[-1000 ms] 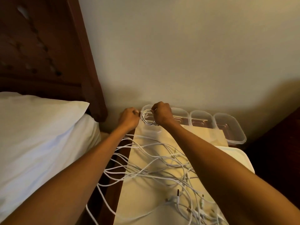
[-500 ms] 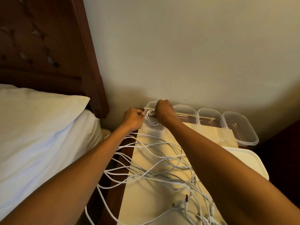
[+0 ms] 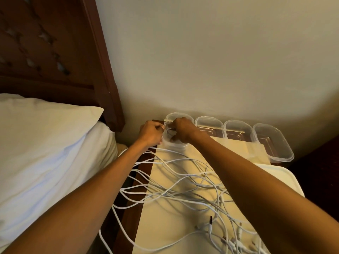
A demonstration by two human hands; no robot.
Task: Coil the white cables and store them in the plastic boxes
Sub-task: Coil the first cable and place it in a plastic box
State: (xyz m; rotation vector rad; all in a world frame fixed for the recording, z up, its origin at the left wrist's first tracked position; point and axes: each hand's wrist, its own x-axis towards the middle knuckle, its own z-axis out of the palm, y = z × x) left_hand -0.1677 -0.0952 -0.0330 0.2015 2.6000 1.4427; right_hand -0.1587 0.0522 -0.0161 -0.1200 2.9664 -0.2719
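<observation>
Several clear plastic boxes stand in a row against the wall. My right hand (image 3: 183, 130) reaches into the leftmost box (image 3: 176, 116) and grips a coiled white cable (image 3: 169, 132) there. My left hand (image 3: 151, 133) is at that box's left side, fingers curled, pinching the same cable at the rim. Three boxes to the right, the nearest (image 3: 209, 121), hold no cables. A tangle of loose white cables (image 3: 183, 191) lies across the cream-topped bedside table (image 3: 165, 222), some hanging over its left edge.
A white pillow (image 3: 45, 143) and dark wooden headboard (image 3: 55, 52) are at the left, close to the table. A white tray (image 3: 280, 176) sits at the table's right side under my right forearm. The wall stands right behind the boxes.
The view has shifted a little. My right hand has moved down into the leftmost box with the coiled cable; my left hand stays at the box's left rim.
</observation>
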